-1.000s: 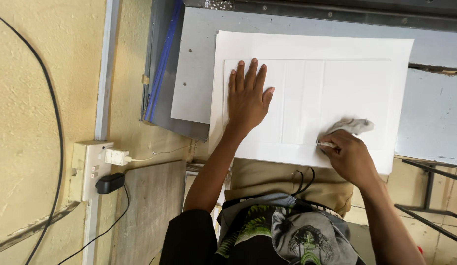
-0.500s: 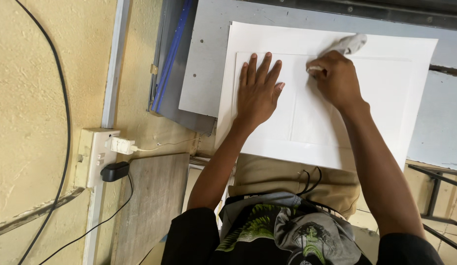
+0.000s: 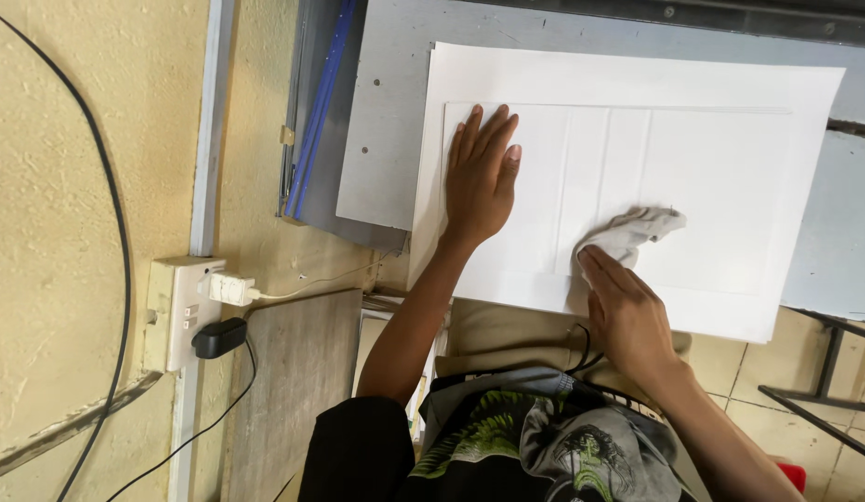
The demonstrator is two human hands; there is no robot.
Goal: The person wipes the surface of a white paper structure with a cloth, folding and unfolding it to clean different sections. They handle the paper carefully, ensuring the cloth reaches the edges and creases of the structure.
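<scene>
white panel (image 3: 711, 158): 1 | cloth (image 3: 637, 228): 1, under right hand (image 3: 627, 316) | left hand (image 3: 479, 177) flat, open

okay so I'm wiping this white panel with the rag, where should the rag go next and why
Probably sweep the crumpled grey-white cloth away from you, up the recessed centre of the white rectangular panel. The right hand presses it near the panel's near edge, so the upper and right-hand area looks unreached, while the left hand lies flat on the panel, steadying it.
</scene>
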